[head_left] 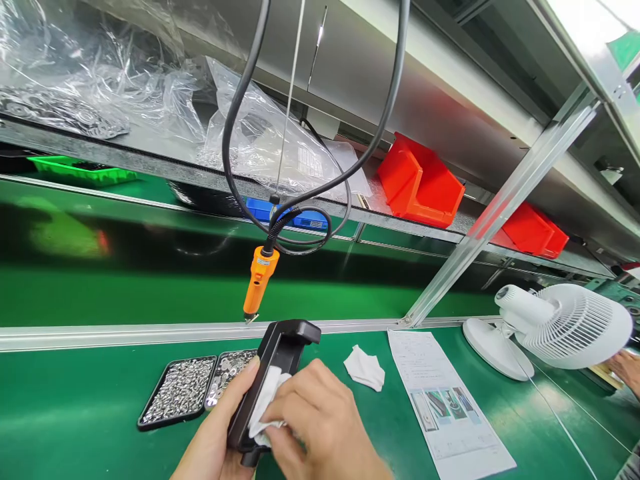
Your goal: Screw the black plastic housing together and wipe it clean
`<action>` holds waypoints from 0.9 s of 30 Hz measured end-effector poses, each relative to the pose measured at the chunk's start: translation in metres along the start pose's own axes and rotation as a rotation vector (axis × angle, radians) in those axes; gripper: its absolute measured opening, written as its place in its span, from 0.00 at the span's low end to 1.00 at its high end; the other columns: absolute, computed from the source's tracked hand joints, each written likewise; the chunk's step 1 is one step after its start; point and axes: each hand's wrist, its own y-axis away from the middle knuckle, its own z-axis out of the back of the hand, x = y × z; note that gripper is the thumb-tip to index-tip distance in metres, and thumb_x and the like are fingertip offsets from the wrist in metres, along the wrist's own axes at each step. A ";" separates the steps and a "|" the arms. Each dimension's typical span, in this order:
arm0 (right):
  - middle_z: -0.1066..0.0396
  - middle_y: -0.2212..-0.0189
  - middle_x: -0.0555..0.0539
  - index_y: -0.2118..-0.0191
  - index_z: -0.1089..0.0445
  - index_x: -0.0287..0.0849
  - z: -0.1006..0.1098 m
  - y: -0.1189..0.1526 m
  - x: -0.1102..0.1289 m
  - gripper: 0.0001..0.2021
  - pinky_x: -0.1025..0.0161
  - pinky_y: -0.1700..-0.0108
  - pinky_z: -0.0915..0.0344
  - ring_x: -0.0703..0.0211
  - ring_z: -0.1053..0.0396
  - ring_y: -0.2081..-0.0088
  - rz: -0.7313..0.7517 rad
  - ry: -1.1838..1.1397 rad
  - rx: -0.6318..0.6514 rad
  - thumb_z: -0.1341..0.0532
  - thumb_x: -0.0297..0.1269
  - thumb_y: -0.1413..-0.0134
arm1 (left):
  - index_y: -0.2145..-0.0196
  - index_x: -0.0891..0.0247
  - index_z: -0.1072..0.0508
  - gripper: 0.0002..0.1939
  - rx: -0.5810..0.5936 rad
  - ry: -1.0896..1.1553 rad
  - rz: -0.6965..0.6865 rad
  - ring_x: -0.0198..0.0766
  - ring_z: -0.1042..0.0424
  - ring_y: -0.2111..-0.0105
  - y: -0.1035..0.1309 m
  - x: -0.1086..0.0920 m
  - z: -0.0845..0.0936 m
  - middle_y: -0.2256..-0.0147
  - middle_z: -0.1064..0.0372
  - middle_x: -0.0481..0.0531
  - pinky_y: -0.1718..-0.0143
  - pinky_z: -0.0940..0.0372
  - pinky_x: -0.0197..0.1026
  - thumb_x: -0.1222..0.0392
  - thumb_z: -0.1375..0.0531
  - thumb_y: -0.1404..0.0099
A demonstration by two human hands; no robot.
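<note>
My left hand grips a black plastic bracket-shaped part from the left side, holding it upright and tilted over the green bench. My right hand presses a white cloth against the inner face of the black part. A second crumpled white cloth lies on the mat just to the right. An orange electric screwdriver hangs on a black cable right above and behind the black part.
Two black trays of small metal screws and washers sit left of my hands. A printed instruction sheet lies to the right, with a white fan beyond it. Red bins stand on the shelf. Another person's hand shows at far right.
</note>
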 end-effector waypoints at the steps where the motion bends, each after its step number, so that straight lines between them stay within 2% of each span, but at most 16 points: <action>1: 0.29 0.62 0.49 0.59 0.32 0.43 -0.002 0.001 0.000 0.06 0.59 0.59 0.39 0.54 0.34 0.60 0.016 0.058 -0.015 0.42 0.25 0.36 | 0.61 0.65 0.23 0.06 0.005 -0.006 0.020 0.29 0.35 0.79 0.000 0.000 0.001 0.73 0.34 0.46 0.80 0.36 0.30 0.59 0.36 0.31; 3: 0.30 0.63 0.48 0.59 0.33 0.42 -0.005 0.001 -0.001 0.06 0.59 0.59 0.39 0.54 0.35 0.61 0.005 0.127 -0.090 0.43 0.24 0.34 | 0.58 0.64 0.22 0.06 0.005 -0.035 0.034 0.30 0.31 0.76 0.000 0.000 0.001 0.72 0.31 0.46 0.78 0.34 0.30 0.60 0.37 0.31; 7: 0.30 0.63 0.46 0.58 0.33 0.40 -0.006 -0.001 -0.001 0.07 0.59 0.60 0.41 0.55 0.37 0.64 0.000 0.228 -0.219 0.45 0.23 0.30 | 0.51 0.64 0.21 0.13 0.013 -0.082 0.023 0.35 0.26 0.71 0.006 0.000 -0.002 0.67 0.24 0.50 0.68 0.27 0.36 0.60 0.36 0.32; 11: 0.31 0.66 0.47 0.60 0.31 0.40 -0.013 0.001 0.001 0.06 0.60 0.65 0.45 0.57 0.40 0.68 0.103 0.237 -0.216 0.43 0.24 0.33 | 0.53 0.65 0.21 0.13 -0.019 -0.089 0.025 0.34 0.30 0.78 0.009 -0.002 -0.004 0.72 0.26 0.49 0.77 0.32 0.35 0.59 0.35 0.34; 13: 0.31 0.66 0.47 0.60 0.30 0.40 -0.016 0.001 0.002 0.06 0.59 0.65 0.45 0.57 0.41 0.68 0.103 0.250 -0.250 0.43 0.24 0.34 | 0.53 0.66 0.22 0.13 -0.031 -0.088 0.020 0.34 0.30 0.78 0.008 -0.002 -0.004 0.73 0.27 0.49 0.78 0.33 0.34 0.60 0.36 0.34; 16: 0.32 0.66 0.46 0.58 0.29 0.38 -0.014 0.002 0.003 0.07 0.59 0.65 0.47 0.56 0.42 0.67 0.036 0.327 -0.285 0.43 0.22 0.32 | 0.53 0.66 0.22 0.13 -0.025 -0.074 0.005 0.35 0.28 0.76 0.004 0.001 -0.002 0.71 0.25 0.50 0.75 0.30 0.34 0.61 0.36 0.34; 21: 0.34 0.67 0.45 0.62 0.31 0.37 -0.016 0.005 0.003 0.07 0.59 0.67 0.50 0.56 0.43 0.68 0.101 0.355 -0.225 0.43 0.22 0.35 | 0.52 0.66 0.22 0.13 -0.016 -0.085 0.016 0.35 0.28 0.77 0.001 0.003 -0.001 0.71 0.26 0.50 0.77 0.31 0.33 0.62 0.36 0.34; 25: 0.34 0.67 0.44 0.62 0.30 0.37 -0.025 0.005 0.004 0.09 0.58 0.67 0.51 0.55 0.45 0.69 0.025 0.410 -0.351 0.46 0.21 0.34 | 0.49 0.66 0.23 0.15 -0.023 -0.087 -0.027 0.38 0.24 0.71 0.007 0.004 -0.006 0.68 0.23 0.52 0.70 0.26 0.36 0.64 0.37 0.33; 27: 0.34 0.68 0.45 0.63 0.31 0.38 -0.022 0.005 0.004 0.09 0.59 0.68 0.51 0.55 0.45 0.69 0.049 0.409 -0.330 0.46 0.21 0.35 | 0.50 0.67 0.23 0.13 -0.022 -0.080 -0.027 0.38 0.24 0.70 0.010 0.005 -0.008 0.67 0.23 0.53 0.69 0.26 0.36 0.64 0.38 0.32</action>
